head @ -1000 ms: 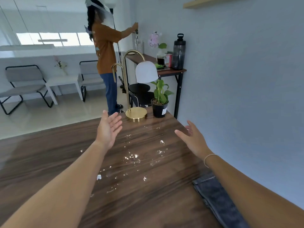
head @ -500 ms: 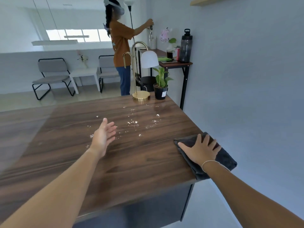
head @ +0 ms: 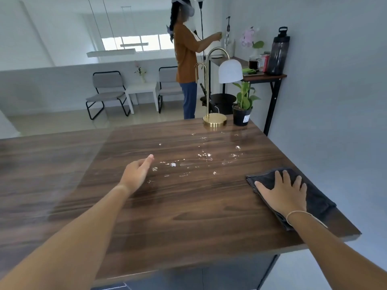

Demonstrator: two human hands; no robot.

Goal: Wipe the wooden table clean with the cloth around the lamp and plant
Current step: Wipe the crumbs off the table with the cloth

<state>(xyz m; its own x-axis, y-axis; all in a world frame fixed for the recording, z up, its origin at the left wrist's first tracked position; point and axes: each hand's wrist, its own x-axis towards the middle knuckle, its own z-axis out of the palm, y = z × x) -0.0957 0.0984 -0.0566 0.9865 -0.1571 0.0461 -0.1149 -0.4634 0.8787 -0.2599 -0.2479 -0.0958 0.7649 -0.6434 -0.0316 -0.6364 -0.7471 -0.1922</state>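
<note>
dark grey cloth (head: 314,195) lies flat under the right hand (head: 282,193), palm spread, not clenched. left hand (head: 137,174) hovers open, empty. sweeping forward could smear the spill (head: 201,158) or knock the lamp (head: 214,122) and plant (head: 241,114) beyond it.

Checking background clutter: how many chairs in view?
2. One chair stands left of the small white table; the other chair stands right of it, partly behind the standing person. More may be hidden.

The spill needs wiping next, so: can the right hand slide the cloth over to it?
Probably yes: the right hand lies flat on the cloth, and only bare table separates it from the spill.
</note>
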